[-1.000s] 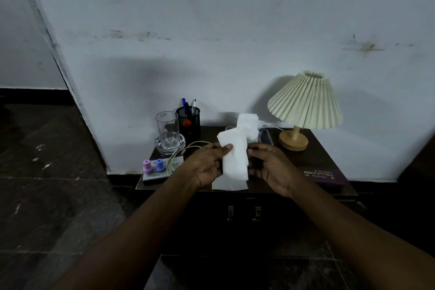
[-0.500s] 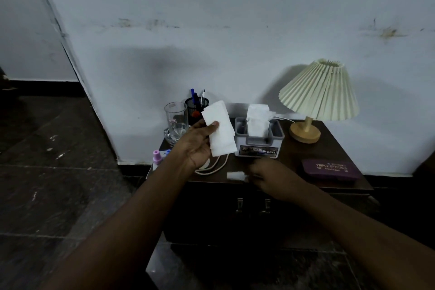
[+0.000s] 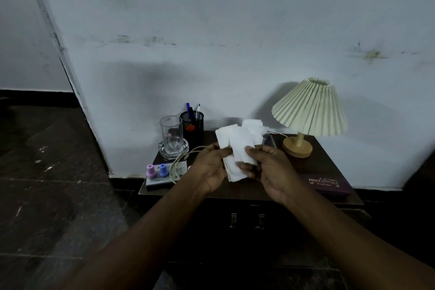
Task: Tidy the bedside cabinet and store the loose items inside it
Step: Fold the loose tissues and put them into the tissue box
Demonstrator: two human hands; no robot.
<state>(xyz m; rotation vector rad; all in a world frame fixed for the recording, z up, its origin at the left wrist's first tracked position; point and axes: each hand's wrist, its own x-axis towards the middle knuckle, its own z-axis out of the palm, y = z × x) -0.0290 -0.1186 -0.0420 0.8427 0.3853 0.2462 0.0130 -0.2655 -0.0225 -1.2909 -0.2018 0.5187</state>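
Above the front of the dark bedside cabinet [image 3: 247, 193], both my hands hold loose white tissues [image 3: 237, 146]. My left hand [image 3: 209, 167] pinches the stack from the left, and my right hand [image 3: 270, 169] grips its lower right edge with thumb and fingers. The tissues hide most of the tissue holder behind them; only its folded top tissue [image 3: 253, 125] and a clear corner show. On the cabinet's left end lie a white cable [image 3: 179, 162] and a small flat box [image 3: 164, 178] with a pink bottle [image 3: 150, 170] and a blue bottle [image 3: 163, 170] on it.
A drinking glass [image 3: 171, 136] stands in a glass dish at the back left beside a black mesh pen pot [image 3: 191, 125]. A pleated cream lamp [image 3: 309, 110] stands at the back right. A purple spectacle case [image 3: 326, 183] lies at the front right. Two door handles [image 3: 247, 220] face me below.
My left hand brought its tissue down from in front of the pen pot. My right hand rose from the cabinet's front edge with a tissue, and both now hold the tissues together.
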